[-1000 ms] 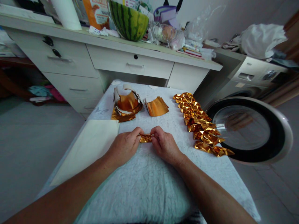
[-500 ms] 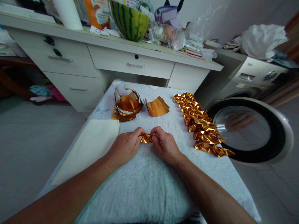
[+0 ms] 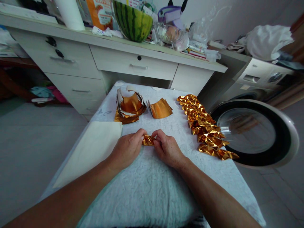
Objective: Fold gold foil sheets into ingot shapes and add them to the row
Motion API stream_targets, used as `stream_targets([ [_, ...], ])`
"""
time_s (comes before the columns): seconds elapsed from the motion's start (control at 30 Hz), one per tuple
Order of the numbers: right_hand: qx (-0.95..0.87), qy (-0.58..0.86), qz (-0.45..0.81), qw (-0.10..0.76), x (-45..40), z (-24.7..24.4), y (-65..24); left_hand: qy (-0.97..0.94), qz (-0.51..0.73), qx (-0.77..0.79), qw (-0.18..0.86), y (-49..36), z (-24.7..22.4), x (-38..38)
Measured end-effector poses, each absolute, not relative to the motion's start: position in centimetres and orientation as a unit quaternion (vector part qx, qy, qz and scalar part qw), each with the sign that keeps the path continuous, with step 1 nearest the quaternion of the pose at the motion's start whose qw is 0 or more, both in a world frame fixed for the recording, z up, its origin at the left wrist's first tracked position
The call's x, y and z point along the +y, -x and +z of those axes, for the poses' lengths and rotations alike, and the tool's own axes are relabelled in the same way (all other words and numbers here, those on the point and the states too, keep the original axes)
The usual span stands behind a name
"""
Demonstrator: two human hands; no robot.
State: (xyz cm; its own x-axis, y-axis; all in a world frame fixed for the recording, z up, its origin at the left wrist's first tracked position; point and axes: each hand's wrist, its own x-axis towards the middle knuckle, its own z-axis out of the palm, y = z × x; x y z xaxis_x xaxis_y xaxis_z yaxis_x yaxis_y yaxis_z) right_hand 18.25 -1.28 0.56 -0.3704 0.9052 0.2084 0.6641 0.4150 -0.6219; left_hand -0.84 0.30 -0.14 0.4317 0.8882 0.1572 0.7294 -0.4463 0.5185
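Observation:
Between my hands, low over the cloth-covered table (image 3: 152,186), is a small folded piece of gold foil paper (image 3: 148,140). My left hand (image 3: 129,147) pinches its left end between thumb and fingers. At its right end my right hand (image 3: 167,147) grips it, fingers curled. Beyond my hands lie a curled stack of gold foil sheets (image 3: 160,108) and a larger rolled bundle of foil paper (image 3: 130,106) with whitish backs. Rows of folded gold foil pieces (image 3: 204,125) run down the right side of the table.
Cream-coloured paper or cloth (image 3: 92,150) covers the table's left side. Behind stands a white desk (image 3: 133,65) bearing a cut watermelon (image 3: 133,22), a white roll and plastic bags. To the right, a washing machine's round door (image 3: 254,133) hangs open beside the table edge.
The right fingers have shifted slightly on the foil piece, showing a little more of its right end. The foil piece is tilted a bit differently. Everything else stays in place.

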Motion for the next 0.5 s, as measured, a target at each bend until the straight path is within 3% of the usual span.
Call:
stream_targets([
  [0.5, -0.794, 0.496, 0.234, 0.262, -1.30, 0.55, -18.24, -0.822, 0.205, 0.495, 0.194, 0.40, 0.12, 0.13],
])
